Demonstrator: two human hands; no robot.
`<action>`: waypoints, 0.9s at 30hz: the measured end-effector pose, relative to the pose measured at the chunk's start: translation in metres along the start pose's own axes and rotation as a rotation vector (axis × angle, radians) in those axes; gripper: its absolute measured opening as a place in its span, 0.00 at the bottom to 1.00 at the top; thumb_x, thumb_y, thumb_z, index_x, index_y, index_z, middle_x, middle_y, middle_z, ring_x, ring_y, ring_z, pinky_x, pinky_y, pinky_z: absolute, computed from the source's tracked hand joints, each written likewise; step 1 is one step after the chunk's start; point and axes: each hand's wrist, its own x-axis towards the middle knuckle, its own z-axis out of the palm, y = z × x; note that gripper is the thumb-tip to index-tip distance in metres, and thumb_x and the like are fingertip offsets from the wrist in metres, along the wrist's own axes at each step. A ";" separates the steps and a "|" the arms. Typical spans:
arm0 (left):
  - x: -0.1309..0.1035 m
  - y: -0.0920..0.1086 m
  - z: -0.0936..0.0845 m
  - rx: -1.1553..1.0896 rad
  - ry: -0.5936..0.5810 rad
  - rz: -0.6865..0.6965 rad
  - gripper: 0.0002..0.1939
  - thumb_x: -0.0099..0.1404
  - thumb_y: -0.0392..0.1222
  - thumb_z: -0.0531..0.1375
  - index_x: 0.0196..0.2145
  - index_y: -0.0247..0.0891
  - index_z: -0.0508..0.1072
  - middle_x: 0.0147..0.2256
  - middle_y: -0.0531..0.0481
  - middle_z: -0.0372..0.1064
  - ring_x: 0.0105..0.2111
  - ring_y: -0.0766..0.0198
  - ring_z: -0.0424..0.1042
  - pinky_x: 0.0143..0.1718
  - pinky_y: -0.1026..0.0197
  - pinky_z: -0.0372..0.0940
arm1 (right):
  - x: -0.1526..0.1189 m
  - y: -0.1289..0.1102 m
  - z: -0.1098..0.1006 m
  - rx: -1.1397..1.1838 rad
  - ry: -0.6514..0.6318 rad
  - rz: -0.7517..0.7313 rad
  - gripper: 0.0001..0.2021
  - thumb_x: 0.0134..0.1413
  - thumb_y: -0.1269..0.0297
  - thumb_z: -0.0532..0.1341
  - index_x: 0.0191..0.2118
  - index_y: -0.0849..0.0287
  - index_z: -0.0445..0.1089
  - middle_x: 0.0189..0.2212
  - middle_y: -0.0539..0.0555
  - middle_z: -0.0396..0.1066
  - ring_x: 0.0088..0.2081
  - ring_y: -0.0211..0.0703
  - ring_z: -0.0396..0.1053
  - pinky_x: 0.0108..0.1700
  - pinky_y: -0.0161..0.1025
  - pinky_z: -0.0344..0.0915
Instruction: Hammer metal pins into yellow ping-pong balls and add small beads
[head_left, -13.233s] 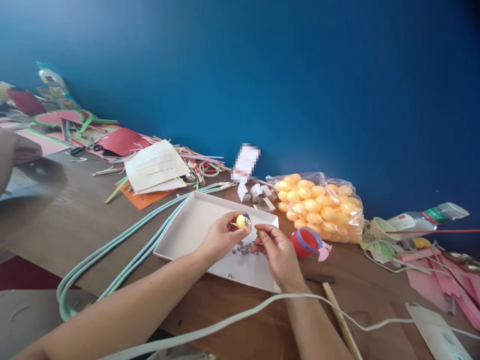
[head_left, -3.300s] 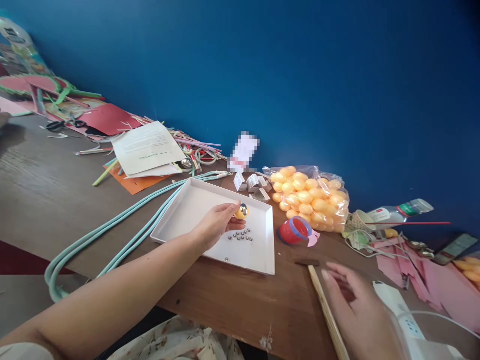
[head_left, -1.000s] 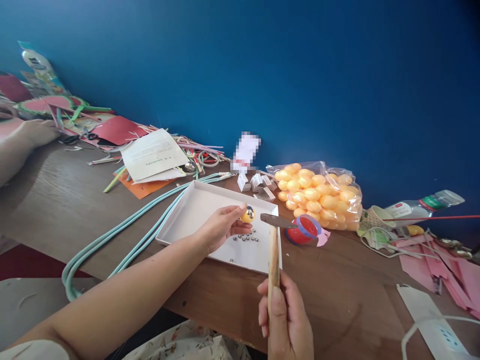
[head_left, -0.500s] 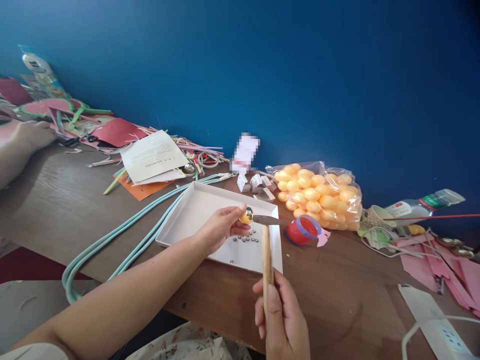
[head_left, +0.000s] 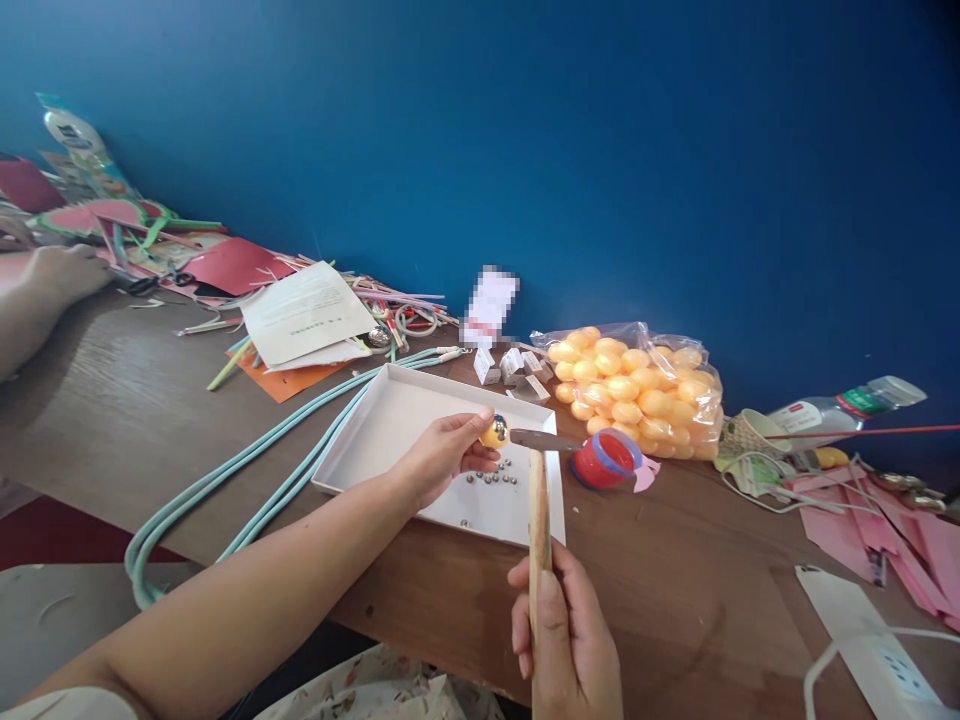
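Note:
Over a shallow white tray [head_left: 397,405], my left hand [head_left: 446,455] pinches a small yellow-orange ball [head_left: 490,437] with a shiny metal ball [head_left: 500,427] at its right side. My right hand [head_left: 566,635] is wrapped round the wooden handle of a hammer [head_left: 538,520], held upright. The dark hammer head lies level, its left end pointing at the metal ball with a narrow gap between them. Several small steel balls [head_left: 491,479] lie in the tray below. Part of the yellow-orange ball is hidden by my fingers.
Behind the tray sit a clear bag of orange balls [head_left: 630,385] and a red tape roll [head_left: 604,458]. Light-blue cords [head_left: 262,440] run along the left. A power strip [head_left: 874,640] lies at right. Another person's hand [head_left: 67,275] rests at far left.
The hammer and my right hand have shifted slightly to the right, so the head is a little farther from the metal ball. My left hand stays in place.

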 end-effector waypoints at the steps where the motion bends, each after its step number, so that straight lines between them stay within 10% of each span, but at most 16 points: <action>1: 0.000 0.000 0.000 0.002 0.003 0.004 0.20 0.57 0.54 0.63 0.32 0.30 0.73 0.28 0.48 0.68 0.27 0.69 0.70 0.28 0.68 0.69 | 0.000 0.000 0.000 0.002 0.005 -0.002 0.17 0.61 0.50 0.50 0.48 0.56 0.64 0.29 0.49 0.69 0.16 0.30 0.56 0.16 0.30 0.54; 18: -0.001 0.001 -0.001 0.042 0.013 0.027 0.21 0.57 0.55 0.62 0.32 0.30 0.73 0.30 0.46 0.68 0.28 0.68 0.69 0.29 0.66 0.69 | -0.001 0.003 -0.005 -0.046 0.036 -0.059 0.18 0.60 0.52 0.52 0.47 0.58 0.66 0.28 0.51 0.72 0.16 0.32 0.59 0.16 0.32 0.57; 27: -0.005 0.003 -0.001 0.101 0.023 0.024 0.21 0.57 0.56 0.62 0.33 0.31 0.73 0.34 0.45 0.68 0.31 0.67 0.70 0.31 0.66 0.69 | -0.002 0.042 -0.109 -0.823 0.278 -0.252 0.22 0.55 0.47 0.56 0.49 0.55 0.70 0.43 0.58 0.75 0.40 0.52 0.74 0.36 0.40 0.71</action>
